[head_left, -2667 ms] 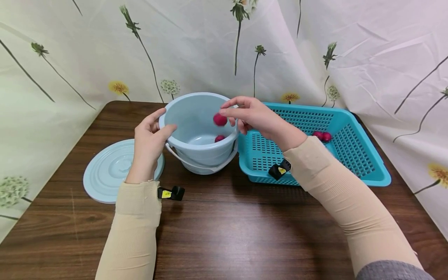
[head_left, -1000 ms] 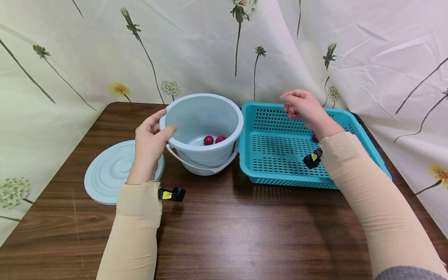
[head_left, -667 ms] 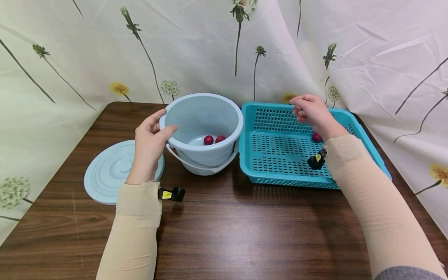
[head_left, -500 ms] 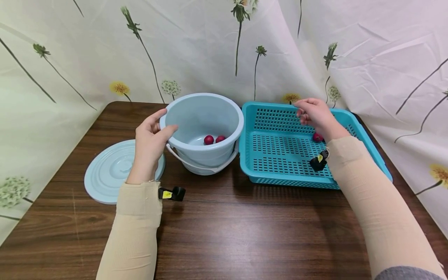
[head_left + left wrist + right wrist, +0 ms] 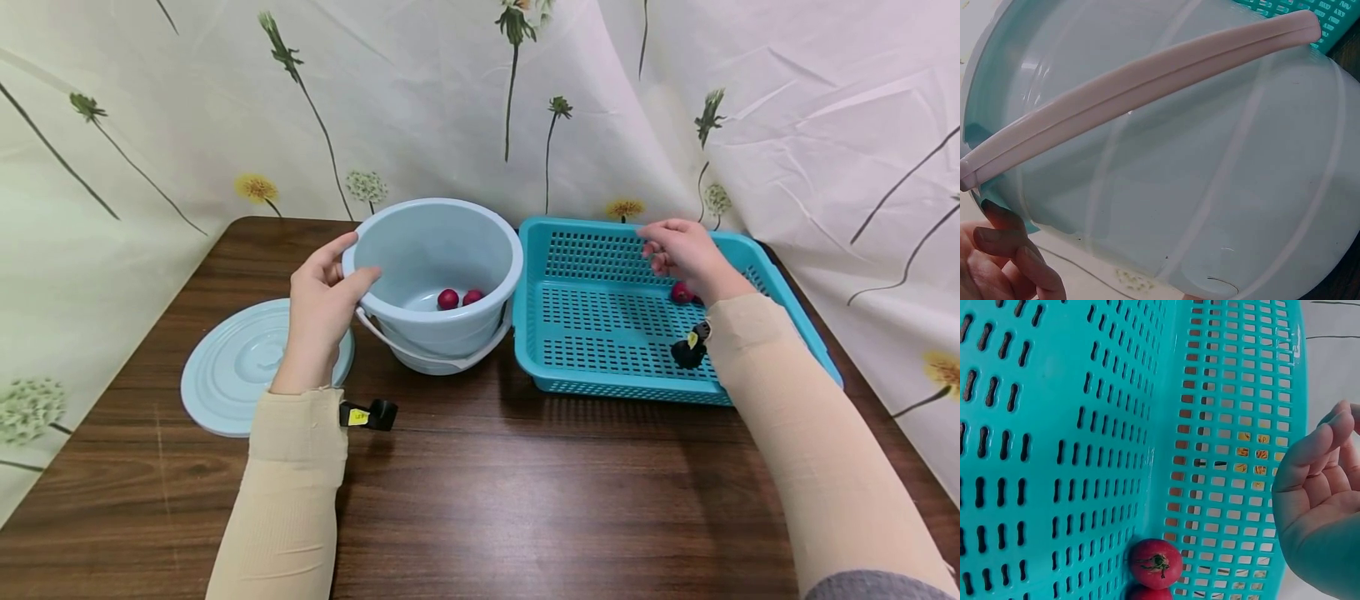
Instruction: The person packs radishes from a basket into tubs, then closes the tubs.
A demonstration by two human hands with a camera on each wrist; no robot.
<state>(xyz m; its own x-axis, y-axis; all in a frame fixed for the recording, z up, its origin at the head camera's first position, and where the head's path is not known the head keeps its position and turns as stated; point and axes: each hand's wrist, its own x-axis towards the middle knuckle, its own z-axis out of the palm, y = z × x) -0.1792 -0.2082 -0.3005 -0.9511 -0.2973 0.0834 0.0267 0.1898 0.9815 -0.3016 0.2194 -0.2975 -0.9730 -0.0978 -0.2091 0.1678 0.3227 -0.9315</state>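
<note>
My left hand (image 5: 321, 304) pinches the left rim of the light blue bucket (image 5: 442, 337), thumb at the inner side and fingers outside. Two small round red tomatoes (image 5: 447, 299) lie on the bucket's floor. Over the back of the turquoise basket (image 5: 528, 350) hovers my right hand (image 5: 686, 254), empty, its fingers loosely bent. Below it, two more tomatoes (image 5: 1155, 563) sit against the basket's wall in the right wrist view, one with a green stem top, the other partly cut off by the frame. The bucket's pale handle (image 5: 1147, 87) hangs down across its front.
Left of the bucket, a light blue round lid (image 5: 228, 375) lies on the dark wooden table (image 5: 480, 500), partly behind my left forearm. A white flower-print cloth (image 5: 435, 100) hangs behind the table. The basket stands close beside the bucket.
My right hand let a tomato drop into the bucket, then moved right over the basket and sank a little. Two tomatoes now rest inside the bucket. The left hand has stayed at the rim.
</note>
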